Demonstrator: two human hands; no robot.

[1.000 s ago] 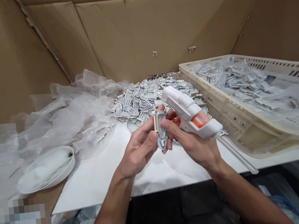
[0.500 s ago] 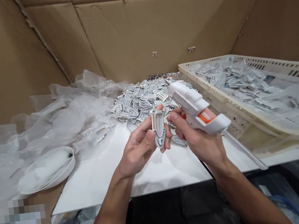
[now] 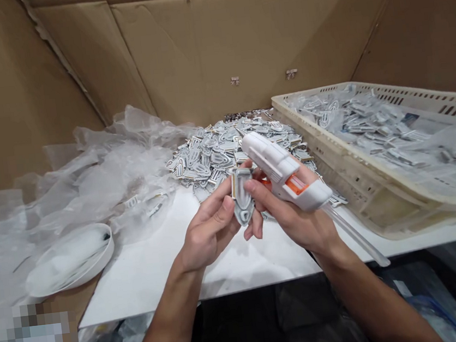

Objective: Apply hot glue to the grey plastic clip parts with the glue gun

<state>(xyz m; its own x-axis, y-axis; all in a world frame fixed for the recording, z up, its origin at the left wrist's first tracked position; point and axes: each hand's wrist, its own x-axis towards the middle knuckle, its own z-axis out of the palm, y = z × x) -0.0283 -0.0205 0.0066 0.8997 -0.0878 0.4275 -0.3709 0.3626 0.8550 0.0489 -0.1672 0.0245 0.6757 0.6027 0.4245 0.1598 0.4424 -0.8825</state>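
My left hand [image 3: 209, 225] is closed on a small grey and white boat-shaped piece [image 3: 243, 199] with a gold-coloured edge, its hollow side facing me. In my right hand [image 3: 299, 220] is a white hot glue gun [image 3: 279, 168] with an orange part in its body and a clear glue stick [image 3: 361, 238] sticking out of its back. The gun's nozzle points up and left, over a pile of similar pieces [image 3: 209, 151]. My right thumb touches the upper right edge of the held piece. The trigger is mostly hidden behind my fingers.
Crumpled clear plastic bags [image 3: 99, 163] heap up on the left beside a round white dish [image 3: 107, 248]. A cream plastic crate [image 3: 336, 180] of bagged pieces stands at right. Cardboard walls [image 3: 198, 53] enclose the white tabletop [image 3: 142, 285].
My right hand has moved left with the glue gun, and its thumb has come onto the piece. My left hand stays nearly in place, still holding the piece.
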